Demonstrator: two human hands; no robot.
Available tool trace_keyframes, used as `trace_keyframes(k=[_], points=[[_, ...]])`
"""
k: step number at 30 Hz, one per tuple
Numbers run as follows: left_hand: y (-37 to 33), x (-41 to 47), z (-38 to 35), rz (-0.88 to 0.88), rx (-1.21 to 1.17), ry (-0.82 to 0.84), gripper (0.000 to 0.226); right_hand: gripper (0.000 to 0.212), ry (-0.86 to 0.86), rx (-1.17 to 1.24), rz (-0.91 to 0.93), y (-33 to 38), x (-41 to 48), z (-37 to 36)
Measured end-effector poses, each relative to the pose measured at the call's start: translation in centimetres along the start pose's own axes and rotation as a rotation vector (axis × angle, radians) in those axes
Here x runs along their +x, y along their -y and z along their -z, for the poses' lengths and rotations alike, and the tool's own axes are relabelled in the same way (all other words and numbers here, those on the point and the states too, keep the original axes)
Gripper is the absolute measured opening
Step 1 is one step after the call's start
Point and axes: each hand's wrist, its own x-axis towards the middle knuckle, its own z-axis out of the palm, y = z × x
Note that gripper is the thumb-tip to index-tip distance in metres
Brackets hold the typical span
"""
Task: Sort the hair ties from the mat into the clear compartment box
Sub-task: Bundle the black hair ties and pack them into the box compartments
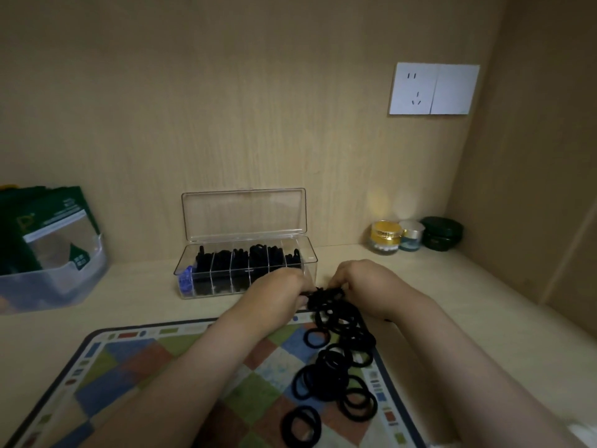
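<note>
Several black hair ties (336,367) lie in a loose pile on the right side of the checkered mat (135,367). My left hand (277,291) and my right hand (365,282) meet just past the mat's far edge, both pinching a bunch of black hair ties (324,294) between them. Right behind my hands stands the clear compartment box (206,253), its lid (244,215) raised against the wall. Most compartments hold black ties; the leftmost one holds something blue (184,279).
A translucent bin (51,282) with green packets stands at the left. Three small jars (386,237) sit at the back right corner near the side wall. A white wall socket (433,88) is above them.
</note>
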Motion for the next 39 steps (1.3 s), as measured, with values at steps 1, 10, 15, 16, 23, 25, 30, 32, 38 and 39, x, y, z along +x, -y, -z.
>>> trace_keyframes(k=[1,10,15,16,23,25,30,32,38,39], points=[[0.1,-0.1,-0.1,0.004,0.004,-0.013,0.023,0.029,-0.017,0.012,-0.01,0.0,-0.1,0.0],[0.4,0.1,2.1,0.199,-0.351,0.018,0.023,0.012,-0.149,0.724,-0.048,-0.5,-1.3,1.5],[0.1,0.3,4.0,0.279,-0.613,0.009,0.02,0.02,-0.064,1.032,-0.012,0.8,-1.9,2.2],[-0.1,0.3,4.1,0.287,-0.661,0.004,0.021,0.025,-0.054,1.036,0.001,1.3,-1.9,2.2],[-1.2,0.3,3.1,0.395,-1.058,-0.057,0.021,0.035,-0.154,0.951,-0.075,2.0,-1.3,1.5],[-1.1,0.5,2.8,0.437,-1.044,-0.11,0.022,0.032,-0.152,0.951,-0.066,2.2,-1.5,1.5],[-1.1,0.5,3.1,0.444,-1.16,-0.086,0.022,0.038,-0.172,1.007,-0.057,2.4,-1.4,1.7],[-1.2,0.4,3.3,0.394,-1.261,-0.01,0.024,0.034,-0.163,0.948,-0.056,2.8,-1.3,1.5],[-0.7,-0.1,3.7,0.304,-1.213,0.029,0.025,0.008,-0.221,0.918,-0.135,3.3,-1.0,1.1],[-0.5,-0.2,3.9,0.297,-1.133,0.02,0.024,0.006,-0.213,0.919,-0.146,3.3,-1.0,1.0]])
